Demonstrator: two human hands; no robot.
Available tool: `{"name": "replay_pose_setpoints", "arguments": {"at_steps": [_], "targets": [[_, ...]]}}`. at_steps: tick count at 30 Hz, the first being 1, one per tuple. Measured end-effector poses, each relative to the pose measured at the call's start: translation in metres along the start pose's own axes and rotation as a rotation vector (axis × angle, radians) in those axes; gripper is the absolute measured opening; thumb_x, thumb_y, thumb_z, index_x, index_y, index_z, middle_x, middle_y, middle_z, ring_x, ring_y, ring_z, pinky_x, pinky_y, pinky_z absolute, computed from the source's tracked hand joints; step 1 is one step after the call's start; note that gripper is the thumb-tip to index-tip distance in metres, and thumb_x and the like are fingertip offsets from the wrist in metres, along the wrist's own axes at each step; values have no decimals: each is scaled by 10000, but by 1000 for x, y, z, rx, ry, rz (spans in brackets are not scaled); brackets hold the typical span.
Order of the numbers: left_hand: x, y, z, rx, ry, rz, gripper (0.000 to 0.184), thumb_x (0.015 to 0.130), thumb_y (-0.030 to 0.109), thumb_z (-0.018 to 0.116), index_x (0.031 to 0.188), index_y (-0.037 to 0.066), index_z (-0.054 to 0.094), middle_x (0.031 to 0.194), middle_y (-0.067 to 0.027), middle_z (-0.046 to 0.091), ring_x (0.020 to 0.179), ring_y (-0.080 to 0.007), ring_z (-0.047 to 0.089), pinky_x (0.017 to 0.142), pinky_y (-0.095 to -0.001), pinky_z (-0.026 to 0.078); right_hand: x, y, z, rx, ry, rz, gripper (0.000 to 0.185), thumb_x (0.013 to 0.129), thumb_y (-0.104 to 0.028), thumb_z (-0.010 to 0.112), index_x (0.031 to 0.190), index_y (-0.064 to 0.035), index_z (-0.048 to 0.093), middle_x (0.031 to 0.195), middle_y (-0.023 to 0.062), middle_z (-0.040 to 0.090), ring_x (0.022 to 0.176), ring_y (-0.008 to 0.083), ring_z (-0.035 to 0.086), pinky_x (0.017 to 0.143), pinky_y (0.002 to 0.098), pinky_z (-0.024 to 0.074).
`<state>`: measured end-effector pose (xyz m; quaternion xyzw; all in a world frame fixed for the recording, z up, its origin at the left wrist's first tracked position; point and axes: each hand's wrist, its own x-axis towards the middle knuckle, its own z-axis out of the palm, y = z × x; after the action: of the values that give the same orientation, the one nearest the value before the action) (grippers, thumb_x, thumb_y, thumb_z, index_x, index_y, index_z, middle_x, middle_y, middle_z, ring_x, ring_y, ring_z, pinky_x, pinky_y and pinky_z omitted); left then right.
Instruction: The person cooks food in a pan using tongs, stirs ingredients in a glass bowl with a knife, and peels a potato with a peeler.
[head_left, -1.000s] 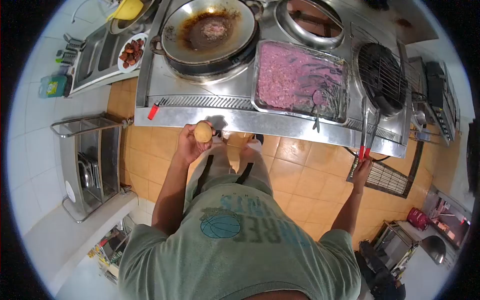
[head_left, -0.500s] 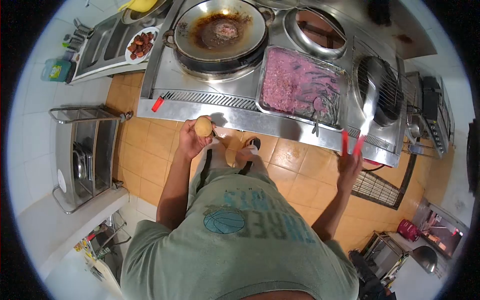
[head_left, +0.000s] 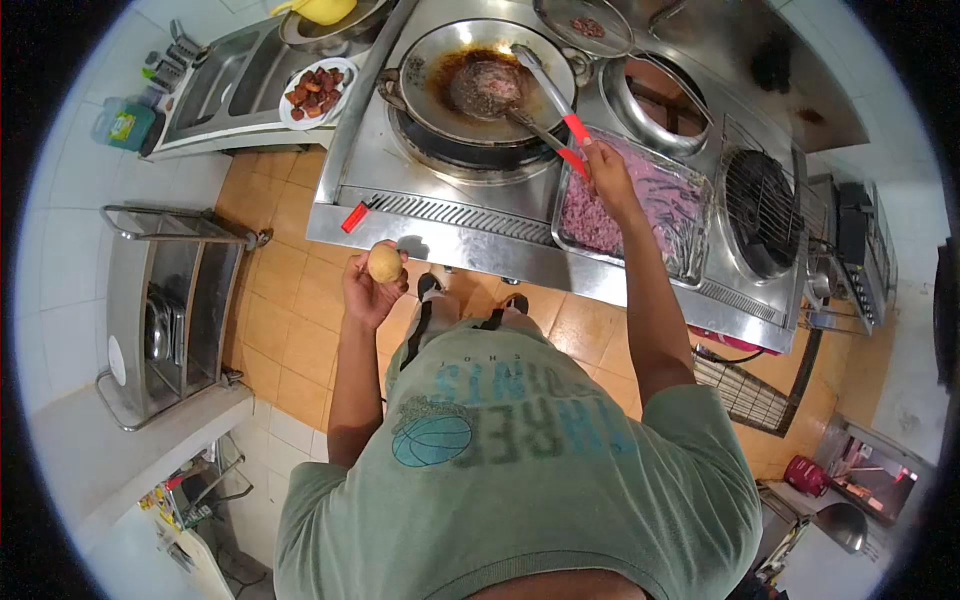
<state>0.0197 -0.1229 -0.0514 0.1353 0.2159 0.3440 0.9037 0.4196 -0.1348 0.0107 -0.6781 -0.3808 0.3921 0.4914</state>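
Note:
My left hand (head_left: 372,290) is closed around a round, tan, ball-like thing (head_left: 386,262) in front of the stove edge; its exact kind is unclear. My right hand (head_left: 610,178) grips red-handled metal tongs (head_left: 545,85) over the stove. Their two arms are spread, with the tips inside the wide wok (head_left: 425,75). Between the tips, a lump of pinkish food (head_left: 492,88) sits in dark, bubbling oil. Below my right forearm, a metal tray (head_left: 556,228) holds pink, grainy food (head_left: 592,214), partly hidden by the arm.
A red lighter-like thing (head_left: 355,217) lies on the stove's front edge (head_left: 440,245). Behind the wok is a round pan (head_left: 610,40) with food bits. A grill rack (head_left: 765,205) covers the right burner. Browned pieces fill a white plate (head_left: 345,80) by the sink (head_left: 205,105).
My right hand has swung the tongs left and forward, from beside the tray into the wok. The left hand still holds the round thing. The camera view has shifted.

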Motion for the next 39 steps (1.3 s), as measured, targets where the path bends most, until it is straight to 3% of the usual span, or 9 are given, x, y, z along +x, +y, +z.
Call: {"name": "replay_pose_setpoints", "arguments": {"at_steps": [9, 18, 27, 30, 33, 39], "targets": [[10, 21, 11, 20, 30, 46, 390, 861, 354, 377, 1072, 58, 518, 928, -119, 550, 626, -200, 523, 560, -291, 445, 28, 11, 30, -93, 46, -80, 338, 946, -374, 434, 730, -114, 436, 540, -42, 384, 421, 54, 357, 382, 213, 279], [7, 24, 6, 5, 85, 56, 384, 868, 330, 347, 1070, 51, 515, 922, -123, 552, 626, -201, 520, 561, -293, 450, 38, 2, 43, 52, 59, -154, 318, 955, -342, 422, 739, -110, 444, 537, -49, 393, 431, 41, 369, 388, 210, 295], [1, 29, -1, -27, 92, 104, 393, 866, 336, 344, 1070, 43, 511, 941, -130, 557, 647, -206, 539, 571, -294, 459, 72, -20, 33, 128, 33, -116, 336, 947, -353, 433, 772, -72, 490, 549, -32, 399, 429, 57, 370, 389, 218, 307], [0, 30, -7, -39, 90, 120, 392, 863, 335, 350, 1066, 42, 512, 941, -131, 558, 648, -207, 541, 572, -296, 462, 43, -27, 14, 42, 47, -107, 343, 945, -368, 430, 756, -85, 473, 549, -39, 380, 429, 53, 358, 380, 213, 285], [1, 31, -12, -63, 90, 116, 394, 857, 341, 361, 1064, 42, 515, 944, -130, 559, 645, -210, 542, 571, -300, 465, 10, -25, 11, 133, 38, 41, 346, 944, -378, 427, 737, -101, 451, 549, -43, 369, 429, 52, 351, 377, 212, 271], [5, 34, -12, -32, 111, 88, 410, 845, 357, 383, 1077, 47, 517, 966, -135, 562, 638, -215, 536, 566, -302, 461, 0, -7, 68, 241, 63, 93, 304, 938, -374, 437, 750, -137, 416, 542, -50, 337, 422, 43, 307, 378, 204, 238]]}}
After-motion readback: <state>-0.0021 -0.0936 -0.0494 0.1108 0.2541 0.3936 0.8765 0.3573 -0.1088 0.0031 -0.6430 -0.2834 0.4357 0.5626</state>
